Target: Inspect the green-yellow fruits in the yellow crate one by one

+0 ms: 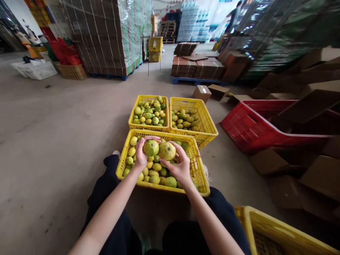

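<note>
Above the near yellow crate [162,190], my left hand [141,153] is wrapped round a green-yellow fruit [151,147]. A paler yellow-green fruit [167,151] sits between the thumb and fingers of my right hand [182,163]. The two fruits are side by side, close together. Beneath them, the near crate holds many green and yellow fruits [154,179]. Just beyond it stand two more yellow crates of similar fruit, one at the back left [148,126] and one at the back right [211,131].
To the right is a red crate [239,122] among cardboard boxes [322,177]. Part of a yellow crate [278,226] shows at the lower right. Wrapped pallet stacks [98,39], flat cartons [196,67] and a person [234,16] are farther back.
</note>
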`<state>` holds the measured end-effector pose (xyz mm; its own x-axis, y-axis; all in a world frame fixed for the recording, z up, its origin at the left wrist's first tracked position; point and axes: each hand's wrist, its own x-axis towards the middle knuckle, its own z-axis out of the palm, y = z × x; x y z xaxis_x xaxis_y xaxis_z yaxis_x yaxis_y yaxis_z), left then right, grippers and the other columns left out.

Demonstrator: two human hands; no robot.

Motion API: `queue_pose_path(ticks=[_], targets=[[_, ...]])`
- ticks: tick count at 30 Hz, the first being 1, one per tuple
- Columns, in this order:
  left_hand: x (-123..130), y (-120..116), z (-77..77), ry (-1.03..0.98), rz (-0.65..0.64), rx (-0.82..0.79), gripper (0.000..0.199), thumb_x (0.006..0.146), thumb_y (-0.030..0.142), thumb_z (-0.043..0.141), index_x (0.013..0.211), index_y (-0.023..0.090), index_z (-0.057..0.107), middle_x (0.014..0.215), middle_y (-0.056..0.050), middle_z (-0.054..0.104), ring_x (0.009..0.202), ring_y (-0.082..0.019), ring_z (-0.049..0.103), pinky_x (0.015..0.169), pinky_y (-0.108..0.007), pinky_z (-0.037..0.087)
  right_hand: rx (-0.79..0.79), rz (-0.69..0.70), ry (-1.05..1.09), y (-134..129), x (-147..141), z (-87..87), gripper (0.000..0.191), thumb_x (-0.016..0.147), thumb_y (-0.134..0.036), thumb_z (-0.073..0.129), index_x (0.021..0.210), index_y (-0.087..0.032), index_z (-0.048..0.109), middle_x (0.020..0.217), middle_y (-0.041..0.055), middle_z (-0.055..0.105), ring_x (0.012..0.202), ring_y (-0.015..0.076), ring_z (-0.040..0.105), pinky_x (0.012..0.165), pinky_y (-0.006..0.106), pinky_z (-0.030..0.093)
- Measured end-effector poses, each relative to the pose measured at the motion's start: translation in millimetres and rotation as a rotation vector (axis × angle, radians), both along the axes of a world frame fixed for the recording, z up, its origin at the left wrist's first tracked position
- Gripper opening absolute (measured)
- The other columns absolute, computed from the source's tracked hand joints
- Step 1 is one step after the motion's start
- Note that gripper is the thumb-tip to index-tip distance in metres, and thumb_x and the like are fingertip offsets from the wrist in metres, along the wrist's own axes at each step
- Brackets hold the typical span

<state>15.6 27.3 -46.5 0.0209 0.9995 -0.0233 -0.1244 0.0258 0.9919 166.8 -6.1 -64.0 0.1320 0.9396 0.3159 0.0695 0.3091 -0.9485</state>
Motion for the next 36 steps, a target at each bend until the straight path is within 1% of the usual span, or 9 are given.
queue_pose_path(ticks=[3, 7, 12, 16, 20, 24, 29, 34, 36], targets=[[2.5, -2.5, 1.0, -0.124, 0.098, 0.206, 0.053, 0.090, 0.055, 0.024, 0.088, 0.023, 0.066, 0.107, -0.009, 0.074, 0.115, -0.027, 0.064, 0.098, -0.040, 0.052, 0.053, -0.012, -0.058, -0.7, 2.7, 3.8, 0.068, 0.056, -0.019, 0.090, 0.120, -0.030, 0.070, 0.127, 0.0062, 0.067, 0.121, 0.0295, 0.059, 0.108, 0.047, 0.046], [2.7, -8.6, 4.4, -0.180, 0.097, 0.226, 0.040, 0.088, 0.047, 0.036, 0.089, 0.022, 0.068, 0.102, -0.007, 0.075, 0.106, -0.027, 0.068, 0.097, -0.041, 0.052, 0.045, -0.012, -0.030, -3.3, 1.6, 12.8, 0.067, 0.052, -0.017, 0.091, 0.114, -0.030, 0.073, 0.122, 0.0062, 0.069, 0.120, 0.0309, 0.060, 0.108, 0.049, 0.046], [-7.2, -10.6, 12.0, -0.174, 0.004, 0.252, 0.034, 0.086, 0.042, 0.045, 0.092, 0.021, 0.070, 0.115, -0.006, 0.073, 0.122, -0.028, 0.061, 0.108, -0.041, 0.046, -0.001, -0.012, 0.057, -4.1, 1.9, 16.4, 0.067, 0.046, -0.015, 0.092, 0.110, -0.028, 0.075, 0.120, 0.0067, 0.070, 0.121, 0.0313, 0.060, 0.104, 0.046, 0.050], [-18.6, -9.4, 18.0, -0.057, -0.137, 0.059, 0.037, 0.084, 0.046, 0.059, 0.112, 0.023, 0.067, 0.123, -0.005, 0.071, 0.121, -0.028, 0.063, 0.098, -0.037, 0.053, -0.138, 0.033, 0.153, -0.1, 5.7, 17.5, 0.069, 0.046, -0.018, 0.094, 0.111, -0.027, 0.072, 0.114, 0.0034, 0.073, 0.107, 0.0263, 0.067, 0.089, 0.036, 0.057], [-24.0, -7.6, 16.4, 0.057, -0.172, -0.276, 0.057, 0.086, 0.068, 0.050, 0.107, 0.018, 0.069, 0.092, -0.012, 0.077, 0.085, -0.028, 0.075, 0.060, -0.030, 0.057, -0.346, 0.056, 0.347, 4.5, 7.0, 21.5, 0.047, 0.052, -0.030, 0.093, 0.093, -0.023, 0.071, 0.080, -0.0011, 0.074, 0.071, 0.0177, 0.069, 0.060, 0.025, 0.058], [-25.9, -0.9, 9.8, 0.054, -0.287, -0.541, 0.070, 0.086, 0.076, 0.042, 0.098, 0.015, 0.073, 0.074, -0.015, 0.076, 0.067, -0.026, 0.074, 0.044, -0.026, 0.049, -0.570, 0.159, 0.415, 7.4, 5.6, 19.9, 0.039, 0.069, -0.053, 0.081, 0.076, -0.019, 0.065, 0.058, 0.0000, 0.066, 0.044, 0.0152, 0.059, 0.032, 0.023, 0.047], [-24.8, 5.1, 3.4, -0.004, -0.306, -0.603, 0.066, 0.088, 0.072, 0.043, 0.098, 0.015, 0.074, 0.067, -0.012, 0.075, 0.058, -0.021, 0.071, 0.041, -0.022, 0.046, -0.680, 0.199, 0.404, 10.5, 5.6, 14.1, 0.041, 0.076, -0.057, 0.072, 0.081, -0.016, 0.067, 0.058, 0.0019, 0.065, 0.040, 0.0140, 0.056, 0.029, 0.023, 0.047], [-13.6, -2.3, 17.2, -0.316, -0.037, -0.563, 0.027, 0.092, 0.037, 0.059, 0.109, 0.019, 0.068, 0.086, -0.008, 0.077, 0.078, -0.020, 0.073, 0.064, -0.023, 0.058, -0.667, 0.099, 0.427, 14.9, 5.4, 8.8, 0.034, 0.072, -0.047, 0.077, 0.086, -0.017, 0.067, 0.067, 0.0013, 0.067, 0.052, 0.0162, 0.063, 0.034, 0.023, 0.049], [-11.6, -4.9, 24.7, -0.478, -0.003, -0.590, 0.024, 0.090, 0.027, 0.060, 0.111, 0.019, 0.065, 0.093, -0.008, 0.076, 0.083, -0.020, 0.073, 0.070, -0.027, 0.060, -0.678, 0.084, 0.487, 16.9, 4.7, 8.4, 0.030, 0.074, -0.043, 0.075, 0.088, -0.017, 0.067, 0.070, 0.0019, 0.069, 0.054, 0.0164, 0.064, 0.037, 0.024, 0.050]])
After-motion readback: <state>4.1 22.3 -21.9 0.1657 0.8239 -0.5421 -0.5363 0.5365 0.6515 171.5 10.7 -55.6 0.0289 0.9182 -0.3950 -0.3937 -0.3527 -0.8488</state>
